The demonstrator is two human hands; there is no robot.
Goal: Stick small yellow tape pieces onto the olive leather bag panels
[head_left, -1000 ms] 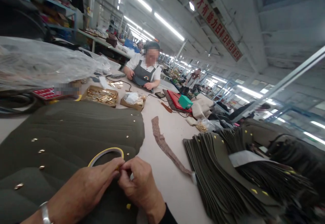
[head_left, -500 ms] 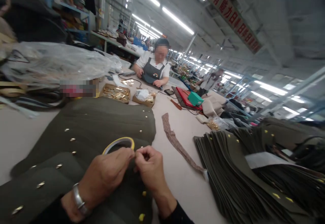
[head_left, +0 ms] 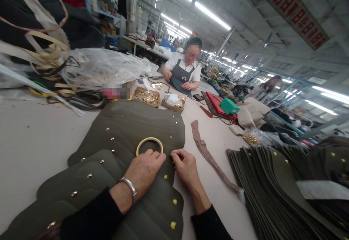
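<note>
The left hand (head_left: 144, 167) lies knuckles up on the olive-green quilted panel (head_left: 141, 123), its fingers curled down and pinched together at the near rim of a yellow tape roll (head_left: 149, 146), touching it. A silver bracelet (head_left: 130, 186) sits on that wrist above a black sleeve. The right hand (head_left: 184, 164) is just beside it, fingers bent in with the thumb pressed to the fingertips in a tight pinch at the right edge of the same panel; whatever is between the fingertips is too small to make out. The two hands almost meet.

The tape roll lies flat on the panel, near its right edge, just ahead of both hands. The panel is spread over others like it on the pale worktop (head_left: 35, 138), each dotted with metal studs and small yellow tabs (head_left: 173, 225).

To the right a tall stack of olive cut pieces (head_left: 275, 189) fans out, with a brown patterned strip (head_left: 207, 153) lying between it and the panels. Farther back stand open cardboard boxes of gold fittings (head_left: 147, 96), a heap of clear plastic bags (head_left: 103, 65), and a co-worker in a grey apron (head_left: 183, 73) bent over the far end of the worktop.
</note>
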